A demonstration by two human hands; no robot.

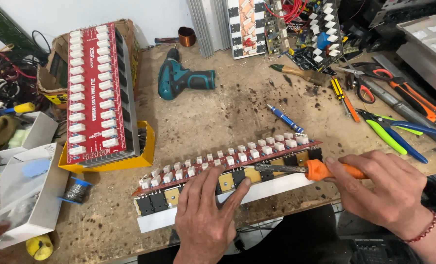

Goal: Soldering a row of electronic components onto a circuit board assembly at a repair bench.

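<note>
Right hand (389, 193), lower right of frame: fingers wrapped around the orange handle of a soldering iron (306, 169). The iron lies nearly flat, tip pointing left, and lands on the row of black transistors along the front edge of the long red circuit board (227, 164). That board sits lower centre, running diagonally, clamped to a white heatsink bar (257, 193).

Left hand (205, 215), bottom centre: holds nothing. Fingers are spread and pressed flat on the board's front edge and the heatsink, just left of the iron tip, bracing the assembly.

Doing this joint well, as I judge it:
- Keep the left fingertips clear of the tip; they're close.
- Lay the tip against pad and lead together, not just the lead.
- No solder is in either hand. The spool (76, 190) sits at lower left, well apart from the work, so this looks like reflow or touch-up only.
- The heatsink will pull heat, so expect a longer dwell. Watch for pad lift.
- Steady the right wrist on the bench edge.

Can't tell from this view whether the tip is actually wetting the joint.

Around the work: a second red board (98, 93) on a yellow tray at upper left, a teal cordless drill (181, 78) at top centre, a blue screwdriver (285, 119) just above the board, and green and blue pliers (394, 132) at right.
</note>
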